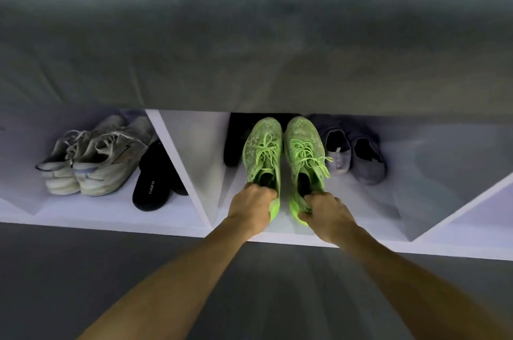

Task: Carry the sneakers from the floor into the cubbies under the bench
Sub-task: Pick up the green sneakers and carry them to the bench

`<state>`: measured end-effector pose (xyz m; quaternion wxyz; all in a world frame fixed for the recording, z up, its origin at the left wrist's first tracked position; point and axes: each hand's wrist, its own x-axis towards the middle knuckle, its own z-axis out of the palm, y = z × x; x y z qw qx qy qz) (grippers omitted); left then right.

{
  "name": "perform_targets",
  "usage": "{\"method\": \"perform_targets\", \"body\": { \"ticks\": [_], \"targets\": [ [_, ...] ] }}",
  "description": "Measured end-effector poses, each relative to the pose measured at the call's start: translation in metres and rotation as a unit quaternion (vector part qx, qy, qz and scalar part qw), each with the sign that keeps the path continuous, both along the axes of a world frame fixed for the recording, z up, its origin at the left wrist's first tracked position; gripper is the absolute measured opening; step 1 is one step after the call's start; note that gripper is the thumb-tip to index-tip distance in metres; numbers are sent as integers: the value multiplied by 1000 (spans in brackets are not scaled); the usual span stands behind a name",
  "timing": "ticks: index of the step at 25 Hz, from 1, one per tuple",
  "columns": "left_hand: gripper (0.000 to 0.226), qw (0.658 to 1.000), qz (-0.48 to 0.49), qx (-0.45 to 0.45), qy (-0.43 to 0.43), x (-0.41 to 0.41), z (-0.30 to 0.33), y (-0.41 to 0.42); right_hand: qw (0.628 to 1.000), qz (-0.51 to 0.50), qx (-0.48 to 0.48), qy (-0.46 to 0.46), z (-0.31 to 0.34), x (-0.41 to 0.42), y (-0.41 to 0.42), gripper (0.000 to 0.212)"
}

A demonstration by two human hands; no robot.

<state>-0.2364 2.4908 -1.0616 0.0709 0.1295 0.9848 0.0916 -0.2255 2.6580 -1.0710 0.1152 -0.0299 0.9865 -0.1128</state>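
Each hand's grip pinched a green sneaker's heel, left hand (251,205) and right hand (323,213), both sneakers (283,150) already inside the centre cubby (194,145) under the bench (249,48); next, probably release and withdraw.

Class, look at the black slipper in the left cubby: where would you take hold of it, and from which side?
Grip the black slipper at its heel end, coming from the open front. That end points outward, while the white sneakers crowd its left and the divider its right.
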Motion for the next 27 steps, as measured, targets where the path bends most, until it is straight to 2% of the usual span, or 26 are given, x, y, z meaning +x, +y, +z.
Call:
{"method": "perform_targets", "body": {
  "ticks": [5,11,14,18,23,27],
  "targets": [
    [28,1000,-5,12,-21,-26,-22,-1,1000,-12,-1,-12,-12,-20,-3,37],
    [37,998,41,31,-40,-40,-28,-9,996,-50,-65,-21,-18,-40,-11,42],
    [44,1000,7,-19,2,-39,-18,-8,999,-29,-22,-5,-15,-39,-15,50],
    [59,1000,-9,-6,9,-33,-5,-10,998,2,35,52,-4,-31,-17,59],
    [59,998,-42,-25,37,-13,22,-9,994,38,27,94,33,-12,-7,51],
    [61,998,-40,-23,48,8,70,-5,990,51,32,128,75,13,1,55]
  ]
}}
